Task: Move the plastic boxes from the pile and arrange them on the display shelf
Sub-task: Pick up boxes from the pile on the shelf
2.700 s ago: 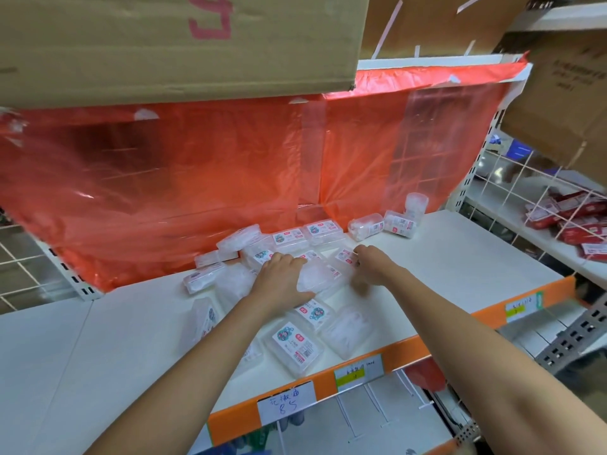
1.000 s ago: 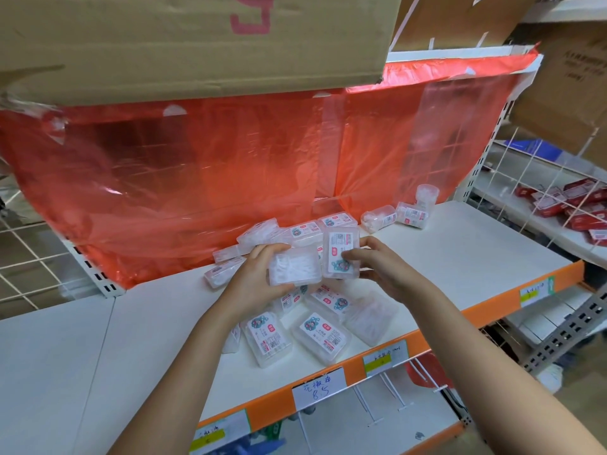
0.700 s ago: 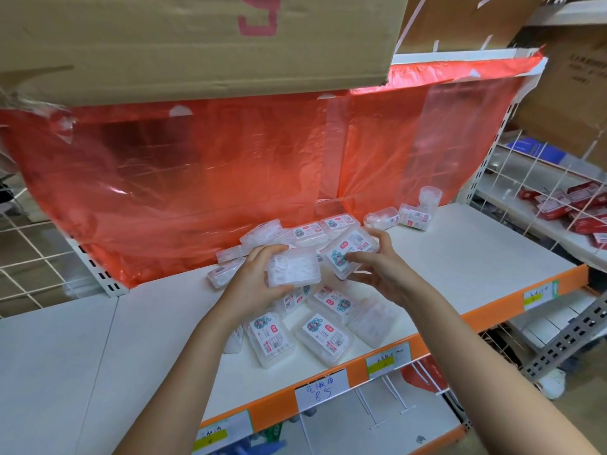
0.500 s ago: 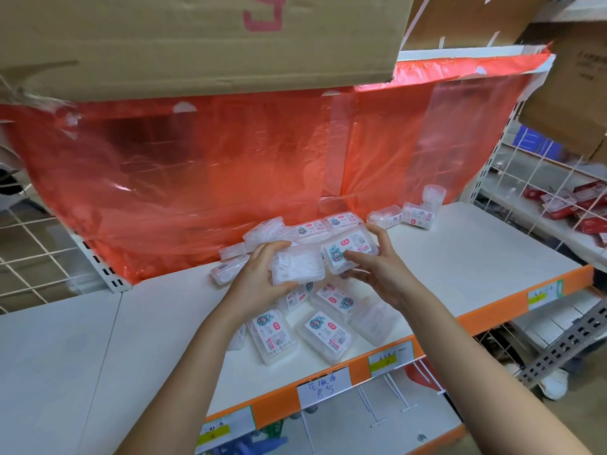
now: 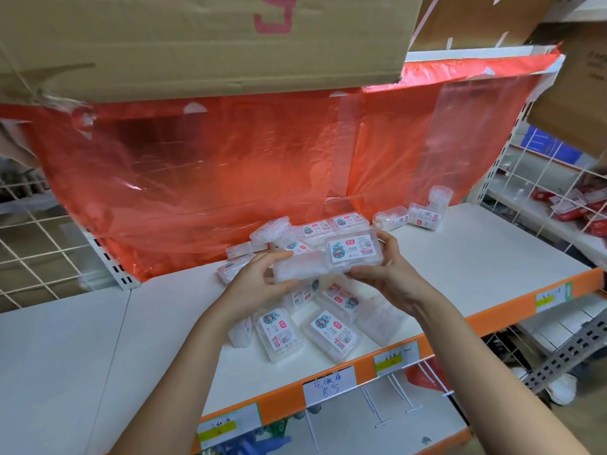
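Note:
A pile of several clear plastic boxes (image 5: 331,333) with white labels lies on the white display shelf (image 5: 476,257), spread from the red sheet to the front edge. My left hand (image 5: 259,284) grips one clear box (image 5: 297,269) with its plain side showing, lifted above the pile. My right hand (image 5: 384,274) holds a second box (image 5: 356,251) label side towards me, level and touching the first. A few boxes (image 5: 420,216) stand apart at the back right of the shelf.
A red plastic sheet (image 5: 230,172) hangs behind the shelf. A cardboard carton (image 5: 180,44) overhangs from above. The shelf's orange front edge (image 5: 492,318) carries price tags. Wire racks with red packs (image 5: 584,208) stand to the right.
Both hands lifted a box each out of the pile. The right hand turned its box from upright to level, label towards me, and brought it against the left hand's box.

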`<act>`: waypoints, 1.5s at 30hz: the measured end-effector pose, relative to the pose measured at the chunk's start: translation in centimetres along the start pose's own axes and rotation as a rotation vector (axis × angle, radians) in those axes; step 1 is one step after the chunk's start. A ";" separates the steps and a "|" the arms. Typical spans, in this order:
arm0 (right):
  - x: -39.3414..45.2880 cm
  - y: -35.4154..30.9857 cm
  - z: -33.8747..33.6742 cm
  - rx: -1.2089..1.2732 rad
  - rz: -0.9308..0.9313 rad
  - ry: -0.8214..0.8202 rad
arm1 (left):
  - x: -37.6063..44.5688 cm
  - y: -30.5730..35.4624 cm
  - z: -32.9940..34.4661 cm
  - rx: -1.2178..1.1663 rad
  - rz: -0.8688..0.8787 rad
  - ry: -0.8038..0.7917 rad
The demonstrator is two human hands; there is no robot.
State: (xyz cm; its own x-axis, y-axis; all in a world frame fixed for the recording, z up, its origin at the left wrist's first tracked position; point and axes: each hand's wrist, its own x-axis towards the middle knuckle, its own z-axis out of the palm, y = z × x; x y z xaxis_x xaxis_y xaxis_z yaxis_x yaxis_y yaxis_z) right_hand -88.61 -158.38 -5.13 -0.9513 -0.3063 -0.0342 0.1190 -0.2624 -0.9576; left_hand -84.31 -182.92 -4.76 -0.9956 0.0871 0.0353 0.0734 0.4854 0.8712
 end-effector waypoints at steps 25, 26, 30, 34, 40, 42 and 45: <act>0.0 1.0 2.4 0.021 -0.005 -0.032 | -0.1 -0.6 -0.7 -0.770 -0.191 -0.050; 0.1 1.0 2.5 0.027 -0.007 -0.026 | 0.0 -0.8 -0.9 -0.782 -0.169 -0.048; 0.4 1.0 3.2 0.053 -0.026 -0.008 | 0.5 -1.1 -1.9 -0.853 -0.148 -0.019; 0.7 1.3 3.9 0.076 -0.046 -0.011 | 0.6 -1.5 -2.3 -0.916 -0.192 -0.020; 1.8 2.4 4.4 0.097 -0.043 -0.061 | 0.8 -0.9 -1.1 -1.016 -0.278 0.102; 2.4 2.4 4.4 0.084 -0.049 -0.077 | 1.0 -0.8 -0.5 -0.993 -0.277 0.136; 3.5 2.4 4.3 0.088 -0.045 -0.098 | 1.2 -0.2 0.7 -0.990 -0.283 0.204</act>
State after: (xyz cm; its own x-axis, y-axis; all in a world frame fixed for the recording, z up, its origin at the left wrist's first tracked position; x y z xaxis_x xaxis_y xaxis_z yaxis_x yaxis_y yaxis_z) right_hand -90.41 -164.01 -6.35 -0.9243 -0.3795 0.0405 0.1056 -0.3563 -0.9284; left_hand -85.47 -182.24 -5.21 -0.9666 -0.1118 -0.2307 -0.1529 -0.4710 0.8688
